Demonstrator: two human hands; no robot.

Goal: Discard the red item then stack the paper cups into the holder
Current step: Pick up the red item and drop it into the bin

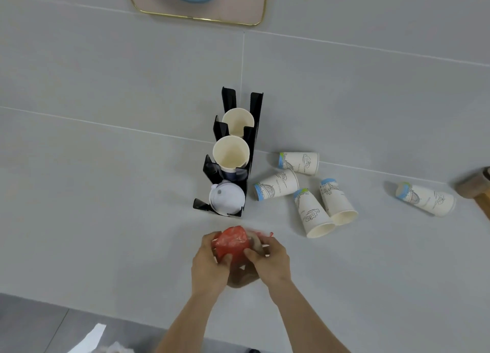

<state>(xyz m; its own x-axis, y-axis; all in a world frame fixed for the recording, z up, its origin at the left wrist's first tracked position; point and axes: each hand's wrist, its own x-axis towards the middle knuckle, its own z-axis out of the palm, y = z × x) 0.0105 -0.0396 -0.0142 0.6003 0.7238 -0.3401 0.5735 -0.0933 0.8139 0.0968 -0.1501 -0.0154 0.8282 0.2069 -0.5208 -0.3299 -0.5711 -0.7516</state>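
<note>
Both hands, left (209,262) and right (270,260), clutch the red item (232,242) together just above the desk (106,206), near its front edge. The cups' (277,185) printed writing is too small to read. The black holder (253,140) behind holds two open cups and white lids (226,200); five cups lie loose to its right.

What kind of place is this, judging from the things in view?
Probably a drinks or coffee counter: a black cup holder with cups and lids stands on a pale grey counter, and loose printed paper cups lie beside it.
</note>
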